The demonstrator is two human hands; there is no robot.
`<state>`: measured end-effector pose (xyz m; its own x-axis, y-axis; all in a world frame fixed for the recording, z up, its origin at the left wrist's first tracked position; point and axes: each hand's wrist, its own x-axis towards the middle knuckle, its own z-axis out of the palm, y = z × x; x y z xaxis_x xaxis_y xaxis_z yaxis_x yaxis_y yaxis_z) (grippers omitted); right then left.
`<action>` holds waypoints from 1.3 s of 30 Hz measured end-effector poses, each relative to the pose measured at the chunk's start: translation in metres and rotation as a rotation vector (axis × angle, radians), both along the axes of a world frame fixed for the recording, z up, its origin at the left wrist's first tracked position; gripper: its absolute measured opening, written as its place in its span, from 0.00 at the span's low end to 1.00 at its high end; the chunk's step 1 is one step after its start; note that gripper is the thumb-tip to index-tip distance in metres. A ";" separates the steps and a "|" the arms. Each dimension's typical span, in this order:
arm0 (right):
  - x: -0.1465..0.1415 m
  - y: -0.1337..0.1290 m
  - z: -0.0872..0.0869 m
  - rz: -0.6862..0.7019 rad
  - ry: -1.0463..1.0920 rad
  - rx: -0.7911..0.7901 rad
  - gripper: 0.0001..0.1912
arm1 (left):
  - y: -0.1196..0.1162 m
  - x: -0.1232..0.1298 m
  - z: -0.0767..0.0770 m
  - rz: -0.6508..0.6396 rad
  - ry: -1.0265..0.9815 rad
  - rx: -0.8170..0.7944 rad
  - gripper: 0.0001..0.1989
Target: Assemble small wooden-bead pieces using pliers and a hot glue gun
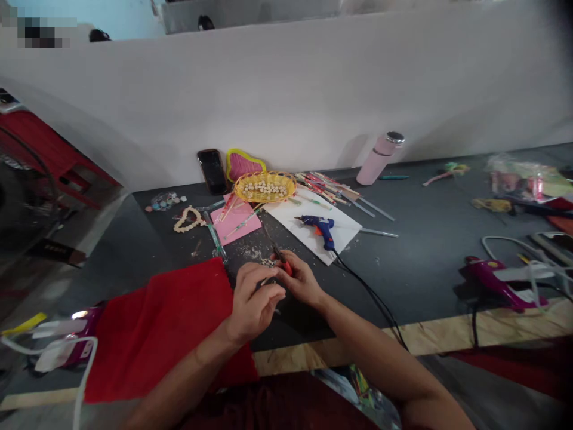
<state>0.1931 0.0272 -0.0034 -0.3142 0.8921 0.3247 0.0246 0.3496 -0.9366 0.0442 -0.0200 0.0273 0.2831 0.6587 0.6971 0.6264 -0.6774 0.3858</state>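
My right hand is closed round the red handle of a dark-bladed cutting tool, whose tip points away over the table. Close beside it on the left is my left hand, its fingers curled together; whatever lies between them is too small to make out. Small pale crumbs are scattered on the table just beyond both hands. Farther back, a yellow basket holds small whitish pieces. A blue glue gun lies on white paper, right of the tool.
A red cloth covers the table at the left. A pink bottle and a phone are near the wall. Pink paper and a heart-shaped ring lie left. A black cord runs past my right forearm.
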 end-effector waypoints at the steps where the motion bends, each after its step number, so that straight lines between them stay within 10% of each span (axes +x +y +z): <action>1: 0.000 0.000 -0.001 0.005 0.013 -0.002 0.08 | 0.000 0.004 0.000 -0.010 0.036 0.005 0.04; 7: 0.001 0.001 -0.001 -0.017 0.002 -0.016 0.08 | 0.011 0.008 0.020 0.031 0.022 0.144 0.04; 13: 0.005 0.002 0.008 -0.157 -0.039 -0.101 0.09 | 0.031 -0.032 0.013 0.292 -0.145 -0.255 0.08; 20: 0.002 -0.001 0.008 -0.158 -0.107 0.046 0.06 | 0.030 -0.015 -0.005 -0.035 -0.225 -0.653 0.08; 39: 0.005 0.001 0.007 -0.119 -0.877 0.467 0.04 | 0.048 -0.054 -0.018 0.098 -1.058 -0.772 0.10</action>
<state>0.1976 0.0280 0.0036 -0.5280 0.7752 0.3468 0.6996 0.6286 -0.3398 -0.0095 0.0279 0.0097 -0.2354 0.9718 -0.0121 -0.1824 -0.0319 0.9827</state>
